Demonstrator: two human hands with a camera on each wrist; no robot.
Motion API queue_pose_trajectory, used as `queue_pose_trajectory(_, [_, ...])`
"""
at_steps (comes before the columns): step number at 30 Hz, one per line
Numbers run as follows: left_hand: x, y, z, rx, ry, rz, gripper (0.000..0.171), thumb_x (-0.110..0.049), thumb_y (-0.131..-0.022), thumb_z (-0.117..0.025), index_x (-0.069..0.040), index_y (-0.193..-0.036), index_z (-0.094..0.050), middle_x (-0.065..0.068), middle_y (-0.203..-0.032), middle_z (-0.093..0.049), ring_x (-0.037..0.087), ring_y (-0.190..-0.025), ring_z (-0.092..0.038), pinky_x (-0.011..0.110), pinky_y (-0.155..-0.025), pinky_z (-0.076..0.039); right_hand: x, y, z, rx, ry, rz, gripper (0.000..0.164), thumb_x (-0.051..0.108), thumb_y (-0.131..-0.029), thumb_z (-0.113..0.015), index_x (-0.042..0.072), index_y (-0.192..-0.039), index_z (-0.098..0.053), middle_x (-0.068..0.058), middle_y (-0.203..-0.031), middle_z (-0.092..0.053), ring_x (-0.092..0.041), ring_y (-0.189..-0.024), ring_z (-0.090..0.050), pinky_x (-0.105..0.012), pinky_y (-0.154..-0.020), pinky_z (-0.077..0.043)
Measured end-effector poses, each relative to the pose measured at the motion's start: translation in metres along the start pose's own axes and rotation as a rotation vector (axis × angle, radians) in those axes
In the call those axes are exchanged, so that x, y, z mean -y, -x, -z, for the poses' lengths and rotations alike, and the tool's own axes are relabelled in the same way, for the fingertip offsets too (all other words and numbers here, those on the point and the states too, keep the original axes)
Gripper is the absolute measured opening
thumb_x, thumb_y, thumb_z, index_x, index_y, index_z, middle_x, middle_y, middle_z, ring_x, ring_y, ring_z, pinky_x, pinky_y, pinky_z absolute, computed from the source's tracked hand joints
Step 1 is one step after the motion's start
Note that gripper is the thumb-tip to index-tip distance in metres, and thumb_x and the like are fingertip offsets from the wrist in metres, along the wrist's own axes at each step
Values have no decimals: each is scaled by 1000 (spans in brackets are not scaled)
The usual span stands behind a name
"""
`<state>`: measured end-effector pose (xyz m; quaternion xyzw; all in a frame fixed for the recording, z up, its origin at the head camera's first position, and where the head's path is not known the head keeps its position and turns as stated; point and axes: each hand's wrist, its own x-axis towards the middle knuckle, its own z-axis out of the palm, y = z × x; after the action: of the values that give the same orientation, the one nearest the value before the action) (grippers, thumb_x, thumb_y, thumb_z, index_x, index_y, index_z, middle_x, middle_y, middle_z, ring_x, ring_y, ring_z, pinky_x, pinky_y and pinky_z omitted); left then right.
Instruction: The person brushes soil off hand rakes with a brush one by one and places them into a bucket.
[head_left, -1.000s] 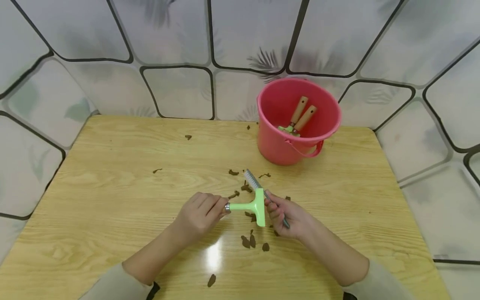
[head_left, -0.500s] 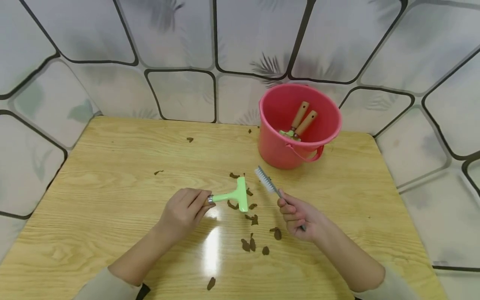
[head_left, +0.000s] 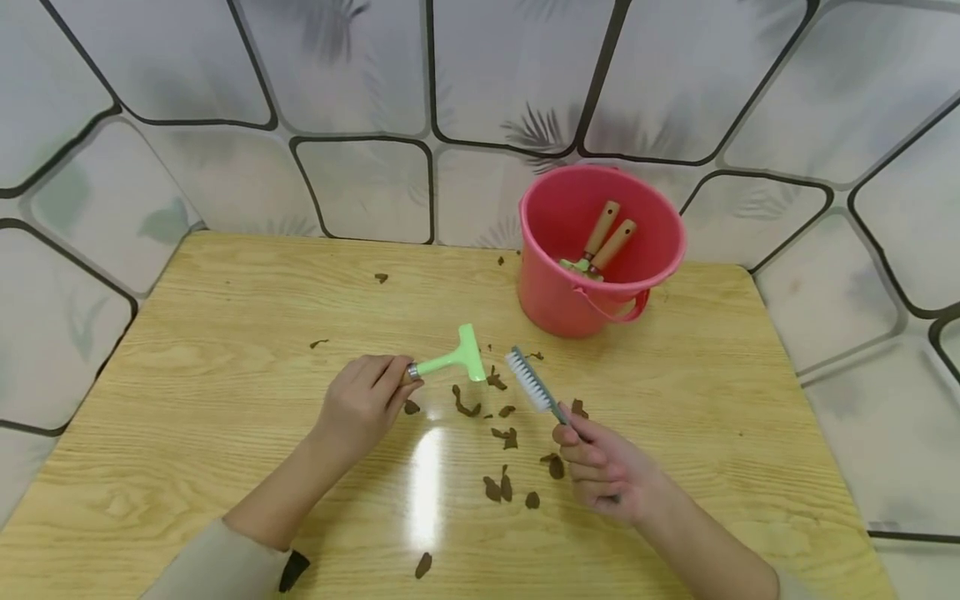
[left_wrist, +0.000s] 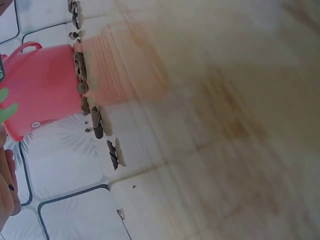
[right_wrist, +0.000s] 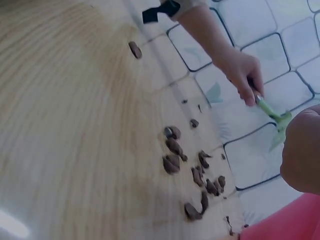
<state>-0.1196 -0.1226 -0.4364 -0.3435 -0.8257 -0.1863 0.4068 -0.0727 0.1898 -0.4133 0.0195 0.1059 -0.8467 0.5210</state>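
Observation:
My left hand [head_left: 362, 407] grips the wooden handle of a small garden rake [head_left: 469, 354] with a light green T-shaped head. My right hand [head_left: 606, 467] holds a grey brush [head_left: 531, 382], its white bristles facing left towards the rake. A short gap separates the two tools. Below and between them, several dark brown crumbs of dirt [head_left: 467, 407] lie scattered on the table. In the right wrist view the rake [right_wrist: 281, 125] is raised above the tabletop, and the brush is hidden behind my hand [right_wrist: 302, 150]. Only fingers [left_wrist: 7, 185] of my left hand show in the left wrist view.
A pink bucket [head_left: 558, 292] stands at the back right of the wooden table [head_left: 225, 375]. Two wooden-handled tools [head_left: 613, 246] with green parts lean inside it. A patterned wall panel [head_left: 360, 187] rises behind the table. One brown piece [head_left: 423, 565] lies near the front.
The rake and brush were together, overlapping; now they are apart. My left hand has moved left and away from me with the rake, and my right hand has moved right with the brush.

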Motion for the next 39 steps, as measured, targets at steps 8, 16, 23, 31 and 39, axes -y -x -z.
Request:
queue_pose_trajectory(8, [-1, -5, -13, 6, -19, 28, 36, -26, -99, -50, 5, -90, -66, 15, -76, -64, 26, -62, -60, 34, -52, -54, -19, -15, 4, 55, -42, 91, 45, 38, -103, -33, 8, -85, -61, 5, -62, -61, 0, -42, -36, -9, -36, -34])
queue_pose_trajectory(16, [-15, -15, -11, 26, -111, -20, 37, -24, -101, -46, 3, -87, -67, 12, -74, -64, 24, -60, -60, 30, -49, -52, -26, -28, 0, 48, -17, 168, 50, 39, -104, -29, 9, -84, -64, 5, -61, -61, 0, -42, -32, -9, -36, -33])
queue_pose_trajectory(23, [-25, -15, -10, -4, -93, -96, 32, -22, -99, -50, 2, -89, -68, 9, -76, -66, 19, -62, -62, 26, -52, -52, -23, -32, -4, 27, -18, 211, 59, 42, -104, -19, 10, -83, -63, 4, -60, -61, -1, -41, -31, -10, -36, -33])
queue_pose_trajectory(31, [-31, -8, -10, -84, 15, -151, 29, -21, -96, -56, 4, -89, -69, 10, -77, -67, 18, -63, -62, 25, -55, -54, -21, -33, -6, 34, -36, 210, 59, 42, -104, -19, 9, -82, -63, 4, -58, -60, -1, -41, -23, -10, -35, -28])
queue_pose_trajectory(39, [-30, -9, -6, -145, 59, -316, 27, -17, -97, -54, 3, -85, -68, 7, -74, -66, 15, -61, -60, 21, -55, -53, -2, -33, -8, 7, 76, 186, 52, 40, -104, -25, 10, -80, -61, 5, -55, -57, -2, -40, -18, -10, -33, -27])
